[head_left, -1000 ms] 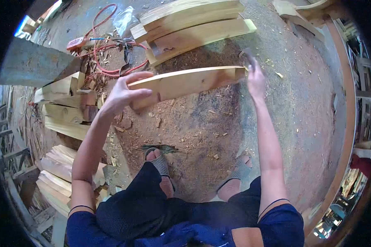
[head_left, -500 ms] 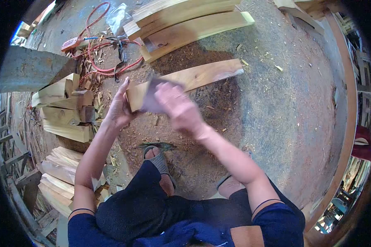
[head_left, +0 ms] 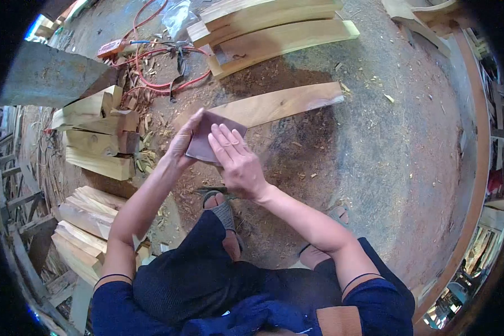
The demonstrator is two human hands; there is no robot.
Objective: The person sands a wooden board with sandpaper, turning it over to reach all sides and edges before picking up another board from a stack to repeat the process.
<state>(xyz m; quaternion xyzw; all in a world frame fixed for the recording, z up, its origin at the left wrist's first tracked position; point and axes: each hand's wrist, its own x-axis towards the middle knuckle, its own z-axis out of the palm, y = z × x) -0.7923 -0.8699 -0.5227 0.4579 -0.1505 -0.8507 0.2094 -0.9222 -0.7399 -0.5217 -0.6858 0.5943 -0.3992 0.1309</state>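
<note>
A curved wooden board (head_left: pixel 285 105) reaches away from me to the upper right, its near end covered by a purplish-brown sheet of sandpaper (head_left: pixel 204 143). My left hand (head_left: pixel 180 147) is closed around that near end, with the thumb along the sheet's upper left edge and the other fingers mostly hidden. Over the sandpaper lies my right hand (head_left: pixel 238 162), its fingers straight and together, pressing on the sheet. The thumb of this hand is out of sight.
Larger curved timbers (head_left: pixel 280 45) lie beyond the board. At left are stacked wood blocks (head_left: pixel 98 140) and cut pieces (head_left: pixel 87 215). A red cord (head_left: pixel 162 87) loops near a metal beam (head_left: pixel 56 78). Wood chips and dust cover the floor (head_left: pixel 375 168) around my sandalled feet.
My right hand has shifted back toward me with the sandpaper, which now reaches the left hand at the board's near end. The whole view has shifted slightly; the left hand keeps its place.
</note>
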